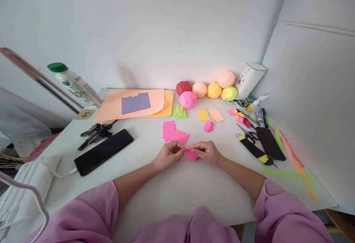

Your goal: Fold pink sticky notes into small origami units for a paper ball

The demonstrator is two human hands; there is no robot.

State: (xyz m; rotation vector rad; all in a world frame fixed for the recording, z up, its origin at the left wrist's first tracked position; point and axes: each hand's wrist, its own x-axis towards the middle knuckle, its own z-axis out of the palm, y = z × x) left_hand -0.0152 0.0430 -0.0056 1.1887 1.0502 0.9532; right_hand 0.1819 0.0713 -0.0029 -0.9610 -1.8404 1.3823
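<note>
Both my hands meet over the white table [177, 187] and pinch one small folded pink paper piece [191, 155]. My left hand [169, 154] grips its left end with curled fingers. My right hand [207, 152] grips its right side. Just beyond my hands lie flat pink paper squares [174, 133] and a small folded pink unit [209, 126]. Farther back sit a yellow square [203, 115] and a peach square [216, 115].
Several paper polyhedron balls [188, 99] line the back wall. Orange sheets [133, 103] and a green paper stack [179, 110] lie back left. Left: a black phone [103, 151], keys [95, 132], a bottle [76, 85]. Right: scissors [251, 136], a cutter [256, 152], a black case [270, 143], paper strips [288, 174].
</note>
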